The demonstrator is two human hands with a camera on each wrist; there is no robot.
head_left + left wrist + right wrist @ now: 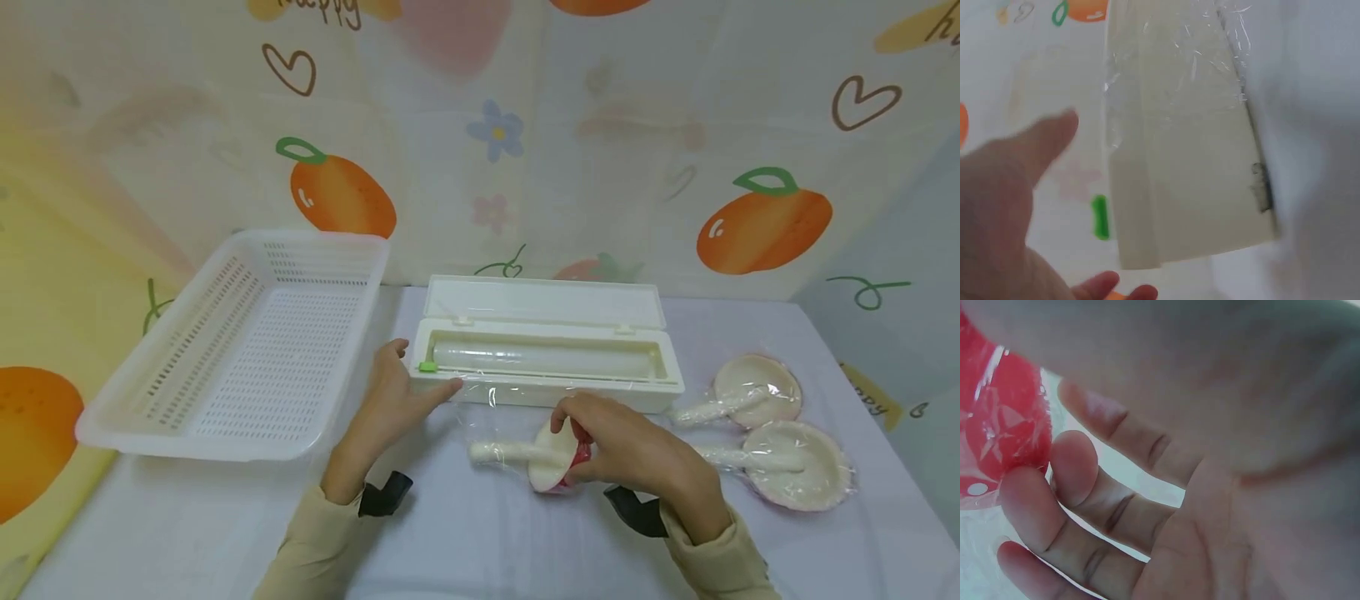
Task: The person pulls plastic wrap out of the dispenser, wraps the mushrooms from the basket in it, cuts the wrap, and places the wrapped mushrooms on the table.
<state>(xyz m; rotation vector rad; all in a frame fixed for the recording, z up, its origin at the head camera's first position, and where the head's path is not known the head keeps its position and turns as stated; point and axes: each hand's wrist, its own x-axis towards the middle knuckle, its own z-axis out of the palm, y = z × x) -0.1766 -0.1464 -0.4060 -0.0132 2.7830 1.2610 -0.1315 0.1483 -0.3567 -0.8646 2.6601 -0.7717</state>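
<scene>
My right hand (626, 446) grips the cap of a toy mushroom (551, 462), its pale stalk pointing left. In the right wrist view the cap (1007, 419) is red with a white dot, under shiny clear film, and the fingertips lie against it. Behind it stands a cream cling film dispenser (555, 392), lid tilted back, with a film roll (543, 358) inside and a green slider (427, 367) at the left. Clear film hangs from its front edge down to the mushroom. My left hand (390, 408) is spread at the dispenser's left end, thumb reaching along the front edge.
Two film-wrapped mushrooms (759, 392) (802, 467) lie undersides up on the right of the white tablecloth (487, 550). A white perforated plastic basket (217, 446) stands at the left. A fruit-printed cloth (562, 192) hangs behind the table.
</scene>
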